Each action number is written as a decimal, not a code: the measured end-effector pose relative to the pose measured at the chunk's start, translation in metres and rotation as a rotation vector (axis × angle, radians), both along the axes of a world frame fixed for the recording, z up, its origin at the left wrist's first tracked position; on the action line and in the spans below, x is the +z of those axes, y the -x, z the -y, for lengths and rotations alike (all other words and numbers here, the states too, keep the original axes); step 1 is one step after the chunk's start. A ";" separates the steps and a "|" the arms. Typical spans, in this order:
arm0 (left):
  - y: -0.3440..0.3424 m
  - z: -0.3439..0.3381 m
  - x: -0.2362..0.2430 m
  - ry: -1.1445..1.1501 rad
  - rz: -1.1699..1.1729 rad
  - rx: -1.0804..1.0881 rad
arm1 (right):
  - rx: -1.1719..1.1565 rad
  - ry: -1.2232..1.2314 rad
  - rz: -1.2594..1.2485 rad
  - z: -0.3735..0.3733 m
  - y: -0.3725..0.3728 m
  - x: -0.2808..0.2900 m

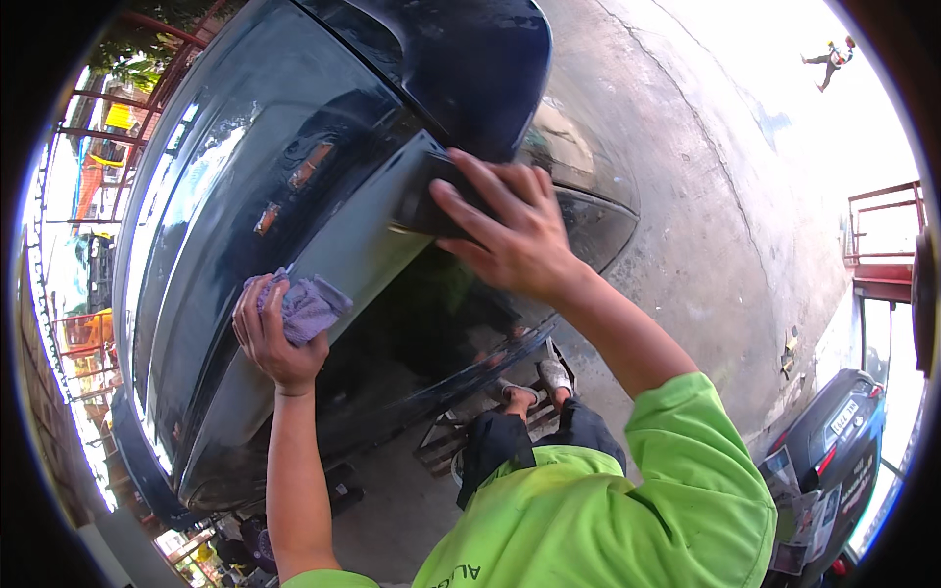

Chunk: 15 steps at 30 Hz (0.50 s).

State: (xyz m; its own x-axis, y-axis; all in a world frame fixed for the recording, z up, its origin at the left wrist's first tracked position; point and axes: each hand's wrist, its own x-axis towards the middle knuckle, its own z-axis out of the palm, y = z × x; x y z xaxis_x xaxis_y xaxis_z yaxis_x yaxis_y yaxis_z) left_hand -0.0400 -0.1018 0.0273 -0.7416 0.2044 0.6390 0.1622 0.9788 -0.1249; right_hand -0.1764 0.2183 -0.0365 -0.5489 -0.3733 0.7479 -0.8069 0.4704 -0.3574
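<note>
My left hand (279,348) is closed around a crumpled purple cloth (314,311), at the near edge of a glossy dark car (230,157), my landmark. My right hand (521,235) grasps a dark, flat-sided block (420,196), fingers spread across it; it lies over the dull grey strip (358,257) running along the car's upper edge, and its outline is blurred. Two small orange-brown patches of reflection show on the car's panel beyond the strip. My bright green shirt (608,519) and shod feet (552,376) are on the car's near side. Pale concrete floor (686,225) spreads right of the car; well apart from it, a second dark car (833,441) carries printed paper sheets (796,519), and a distant person (833,61) stands farther off.
</note>
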 end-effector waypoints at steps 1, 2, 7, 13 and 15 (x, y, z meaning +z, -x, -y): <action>0.000 -0.001 0.001 0.005 0.000 0.007 | -0.028 0.030 -0.022 -0.009 -0.004 -0.010; 0.000 -0.002 0.001 0.000 -0.001 0.019 | -0.044 0.060 -0.024 -0.012 -0.007 -0.020; 0.000 -0.004 0.001 0.000 -0.002 0.019 | 0.023 -0.041 0.007 0.030 0.005 0.016; -0.004 0.002 -0.004 -0.004 -0.021 0.051 | -0.032 -0.010 0.030 -0.002 -0.006 0.003; -0.002 0.002 -0.004 0.001 -0.016 0.022 | -0.043 -0.018 0.087 0.014 0.004 0.031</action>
